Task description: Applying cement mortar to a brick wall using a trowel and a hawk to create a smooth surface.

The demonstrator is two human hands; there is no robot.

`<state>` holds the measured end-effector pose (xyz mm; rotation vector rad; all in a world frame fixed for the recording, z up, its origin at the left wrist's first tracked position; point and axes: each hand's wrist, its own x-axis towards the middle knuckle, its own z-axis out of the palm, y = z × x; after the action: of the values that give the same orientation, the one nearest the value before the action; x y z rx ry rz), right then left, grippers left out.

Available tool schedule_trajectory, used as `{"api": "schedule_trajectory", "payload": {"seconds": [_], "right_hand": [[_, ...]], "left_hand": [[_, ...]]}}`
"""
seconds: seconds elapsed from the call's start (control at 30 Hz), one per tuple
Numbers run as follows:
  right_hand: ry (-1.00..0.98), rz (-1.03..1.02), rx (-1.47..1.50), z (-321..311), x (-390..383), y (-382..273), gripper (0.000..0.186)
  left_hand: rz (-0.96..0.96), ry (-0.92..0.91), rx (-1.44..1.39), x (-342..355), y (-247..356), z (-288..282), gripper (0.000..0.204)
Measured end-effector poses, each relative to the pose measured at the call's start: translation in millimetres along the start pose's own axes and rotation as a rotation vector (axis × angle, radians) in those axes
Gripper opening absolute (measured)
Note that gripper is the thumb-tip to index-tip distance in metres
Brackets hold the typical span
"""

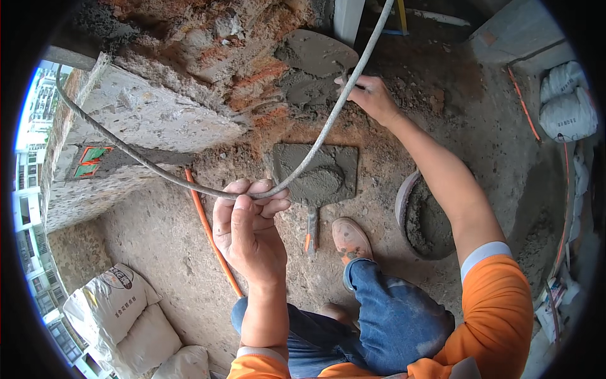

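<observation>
My left hand (249, 230) grips a thin grey cable (142, 161) that curves from the upper left through my fingers and up to the top centre. My right hand (372, 98) is closed on the handle of a steel trowel (315, 47), whose mortar-smeared blade is against a rough patch of wet grey mortar (303, 88) on the crumbled brick wall (208, 57). The cable crosses in front of the right hand. Below, a square board (284, 164) with a handle holds a mound of wet mortar (319, 183). A bucket (403, 208) of mortar sits beside my right forearm.
An orange pipe (205, 221) runs along the floor at left. White sacks (117, 306) lie lower left beside an opening showing buildings (28, 221). More sacks (565, 101) sit at right near an orange pipe (524, 101). A concrete wall section (126, 126) juts out upper left. My shoe (350, 237) is below the board.
</observation>
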<state>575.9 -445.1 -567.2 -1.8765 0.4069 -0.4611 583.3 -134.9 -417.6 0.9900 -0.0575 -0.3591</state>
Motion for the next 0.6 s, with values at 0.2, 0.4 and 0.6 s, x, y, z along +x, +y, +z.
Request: {"api": "schedule_trajectory", "payload": {"seconds": [0.2,0.4,0.6], "right_hand": [[0.103,0.195,0.153,-7.9,-26.0,-16.1,0.033],[0.484,0.080,-0.137,23.9,-77.6,-14.6,0.022],[0.217,-0.026,-0.339,-8.7,-47.9,-46.7,0.027]], "left_hand": [[-0.012,-0.006,-0.019,3.6,-0.6,-0.9,0.025],[-0.058,-0.001,-0.027,14.0,-5.5,-1.5,0.023],[-0.172,0.034,-0.056,38.0,-17.9,-7.4,0.018]]}}
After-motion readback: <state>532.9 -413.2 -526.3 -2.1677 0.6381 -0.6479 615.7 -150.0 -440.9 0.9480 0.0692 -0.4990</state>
